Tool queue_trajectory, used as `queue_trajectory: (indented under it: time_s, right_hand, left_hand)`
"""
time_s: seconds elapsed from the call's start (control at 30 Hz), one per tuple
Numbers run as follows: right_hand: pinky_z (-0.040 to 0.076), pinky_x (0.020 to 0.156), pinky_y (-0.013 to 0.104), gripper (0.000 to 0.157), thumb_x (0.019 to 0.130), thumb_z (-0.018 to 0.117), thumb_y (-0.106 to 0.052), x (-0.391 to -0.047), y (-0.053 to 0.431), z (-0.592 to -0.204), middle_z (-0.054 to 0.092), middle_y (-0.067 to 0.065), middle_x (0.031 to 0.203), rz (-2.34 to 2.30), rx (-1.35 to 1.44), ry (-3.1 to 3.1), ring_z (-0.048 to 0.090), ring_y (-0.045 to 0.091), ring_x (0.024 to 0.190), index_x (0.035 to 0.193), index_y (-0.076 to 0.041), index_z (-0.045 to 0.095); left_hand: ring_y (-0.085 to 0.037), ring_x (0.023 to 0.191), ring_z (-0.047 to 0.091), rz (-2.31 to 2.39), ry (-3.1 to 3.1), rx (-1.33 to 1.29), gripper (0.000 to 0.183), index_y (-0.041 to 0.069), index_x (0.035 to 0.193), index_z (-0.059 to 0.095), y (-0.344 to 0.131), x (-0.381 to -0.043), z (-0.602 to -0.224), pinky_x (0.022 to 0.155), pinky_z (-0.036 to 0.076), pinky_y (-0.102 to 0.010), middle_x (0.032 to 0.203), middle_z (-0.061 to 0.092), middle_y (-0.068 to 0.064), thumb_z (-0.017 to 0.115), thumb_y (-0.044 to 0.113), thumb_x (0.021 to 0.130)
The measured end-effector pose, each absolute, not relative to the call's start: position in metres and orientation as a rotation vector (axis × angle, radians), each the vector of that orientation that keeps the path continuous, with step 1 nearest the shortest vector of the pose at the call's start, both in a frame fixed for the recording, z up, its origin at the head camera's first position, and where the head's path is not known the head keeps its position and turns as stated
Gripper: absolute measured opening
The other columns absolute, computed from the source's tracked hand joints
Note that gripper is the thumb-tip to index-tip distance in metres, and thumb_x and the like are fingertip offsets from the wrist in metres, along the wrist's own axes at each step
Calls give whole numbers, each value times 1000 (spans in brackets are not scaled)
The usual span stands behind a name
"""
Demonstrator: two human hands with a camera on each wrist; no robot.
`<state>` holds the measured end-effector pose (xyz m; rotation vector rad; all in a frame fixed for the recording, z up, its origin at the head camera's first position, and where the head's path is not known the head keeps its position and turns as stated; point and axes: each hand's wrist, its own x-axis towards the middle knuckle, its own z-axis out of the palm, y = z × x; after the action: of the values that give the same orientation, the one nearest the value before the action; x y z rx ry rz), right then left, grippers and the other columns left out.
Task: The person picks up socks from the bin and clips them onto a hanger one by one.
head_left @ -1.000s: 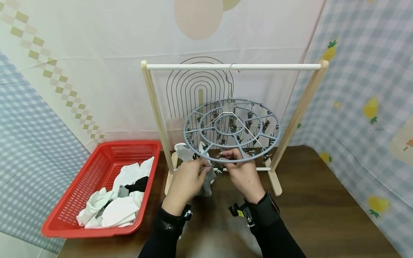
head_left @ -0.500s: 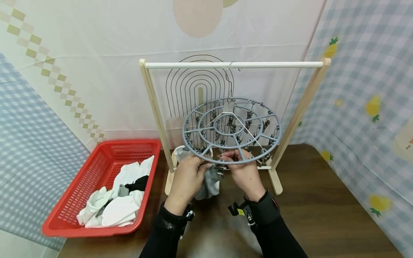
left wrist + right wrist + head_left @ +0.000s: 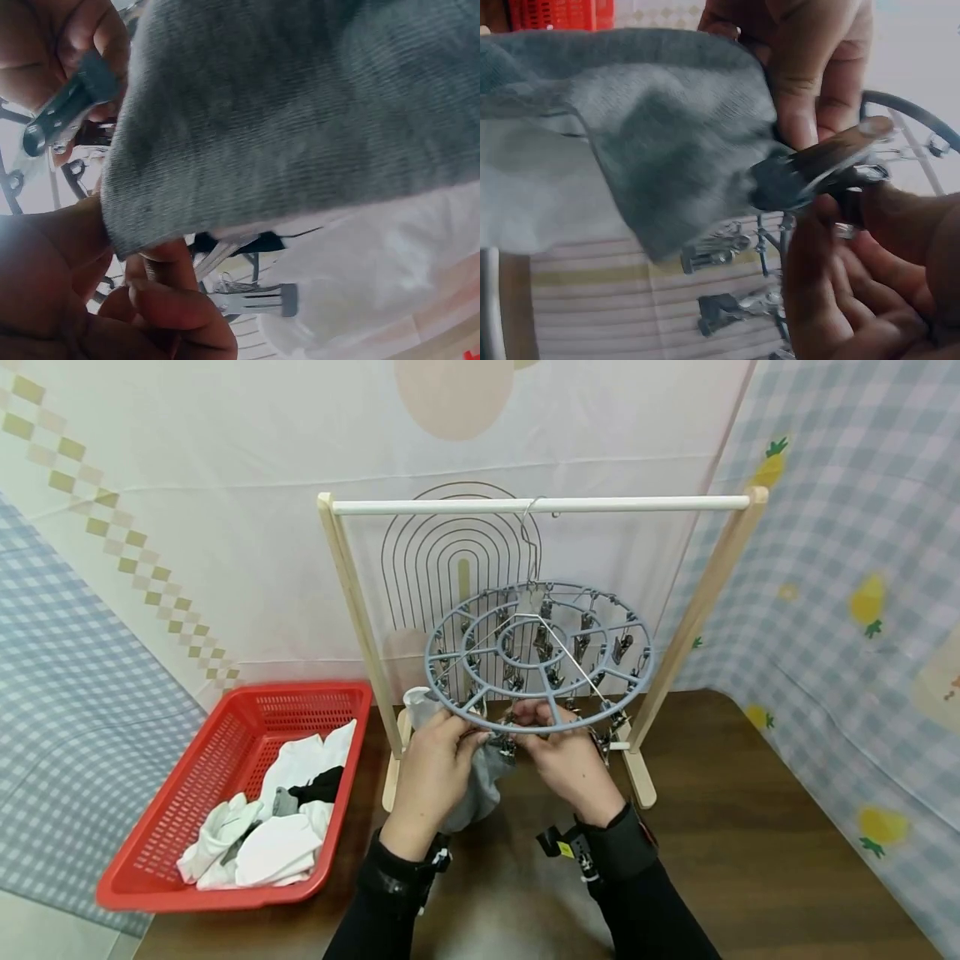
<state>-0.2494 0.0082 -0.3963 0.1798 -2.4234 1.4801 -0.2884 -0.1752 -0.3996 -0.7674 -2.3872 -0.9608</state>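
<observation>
"What is each hand doing?"

"The left hand (image 3: 435, 768) pinches an upper corner of the grey cloth (image 3: 480, 785); the right hand (image 3: 570, 764) grips a metal clip (image 3: 829, 161), its nose at that edge. Whether it bites, I can't tell."

"How does the cloth lie?"

"Just right of the left hand, long axis hanging downward, loose end below the fingers."

"Handling?"

"Light, soft, floppy, I'd judge, not fragile; best pinched along its top edge."

"Farther off?"

"The round hanger (image 3: 528, 667) above the fingers, the wooden rack (image 3: 701, 610) beyond both hands."
</observation>
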Motion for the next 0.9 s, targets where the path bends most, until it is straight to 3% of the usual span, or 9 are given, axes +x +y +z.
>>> queue_trajectory:
  time_s: [0.13, 0.17, 0.3, 0.4, 0.47, 0.7, 0.9]
  right_hand:
    - [53, 75, 38, 48, 100, 55, -16, -236, 6, -389, 66, 9, 123, 1169, 257, -2630, 61, 10, 88, 147, -10, 44]
    - [51, 71, 36, 50, 101, 53, -17, -231, 6, -386, 68, 9, 116, 1059, 274, -2676, 60, 10, 80, 149, -10, 40]
    - [46, 62, 34, 35, 99, 57, -21, -208, 5, -369, 71, 1, 95, 666, 390, -2666, 52, 7, 65, 133, -15, 59]
    - [51, 59, 33, 16, 92, 67, -20, -193, 13, -356, 72, -3, 90, 518, 413, -2442, 56, 4, 68, 107, -19, 71]
    - [51, 58, 32, 12, 87, 71, -17, -185, 21, -350, 71, -4, 90, 474, 363, -2290, 56, 5, 70, 99, -19, 73]
    - [41, 73, 33, 24, 85, 74, -11, -181, 47, -348, 59, 3, 111, 410, 290, -2281, 51, 15, 97, 108, -19, 71]
    - [45, 74, 33, 21, 85, 74, -9, -188, 49, -352, 63, -4, 106, 463, 321, -2291, 55, 12, 100, 101, -23, 72]
  left_hand:
    - [-21, 83, 64, -907, -2422, -736, 10, 17, 94, 72, -178, -287, -398, 65, 54, -45, 92, 68, -1, 72, 25, 89]
    - [-21, 82, 64, -892, -2429, -727, 9, 17, 93, 72, -178, -286, -397, 64, 54, -44, 91, 68, -1, 72, 25, 89]
    - [-16, 73, 61, -814, -2462, -685, 7, 19, 89, 73, -180, -286, -396, 57, 51, -41, 84, 68, 2, 73, 26, 87]
    - [-12, 69, 59, -767, -2476, -664, 6, 22, 89, 74, -181, -286, -394, 54, 50, -38, 81, 68, 5, 73, 27, 86]
    - [-9, 68, 58, -758, -2488, -661, 5, 24, 90, 74, -183, -285, -391, 52, 50, -36, 80, 68, 7, 74, 26, 85]
    - [-7, 68, 56, -725, -2413, -686, 7, 26, 85, 71, -200, -279, -373, 50, 49, -37, 81, 67, 11, 76, 22, 81]
    - [-9, 81, 61, -829, -2218, -914, 21, 21, 101, 74, -214, -281, -356, 63, 55, -35, 97, 63, 1, 77, 10, 83]
